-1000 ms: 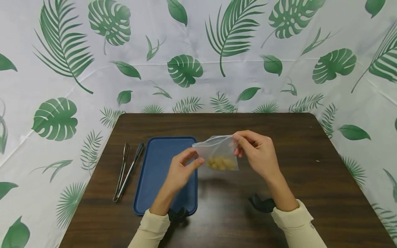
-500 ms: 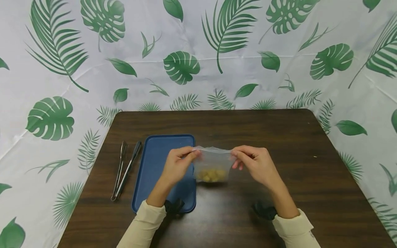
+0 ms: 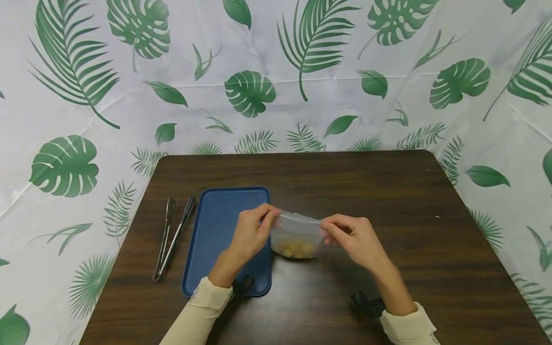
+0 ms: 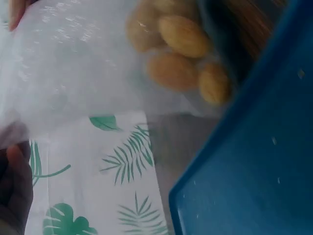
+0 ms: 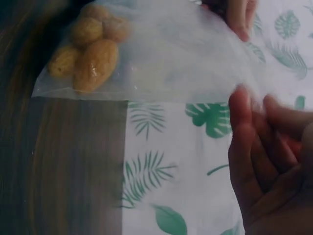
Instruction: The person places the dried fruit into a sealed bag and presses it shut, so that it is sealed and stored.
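A translucent zip bag [image 3: 297, 233] hangs between my two hands over the table, beside the blue tray's right edge. Several yellow-brown, oval, nut-like pieces [image 5: 95, 65] lie at its bottom, also visible through the plastic in the left wrist view. My left hand [image 3: 251, 232] pinches the bag's top left corner between thumb and finger. At the top right corner, my right hand [image 3: 352, 238] pinches the same edge. The bag's top edge is stretched straight and slopes slightly down to the right.
The blue tray [image 3: 228, 206] lies left of the bag, partly under my left forearm; a few pale specks [image 4: 274, 140] are on it. Metal tongs [image 3: 172, 244] rest farther left on the dark wooden table [image 3: 366, 187]. A leaf-print sheet [image 3: 319, 115] hangs behind.
The left hand has moved from loosely beside the bag to pinching its top left corner. Both hands and the bag have come lower and nearer, and the top edge is now pulled straight.
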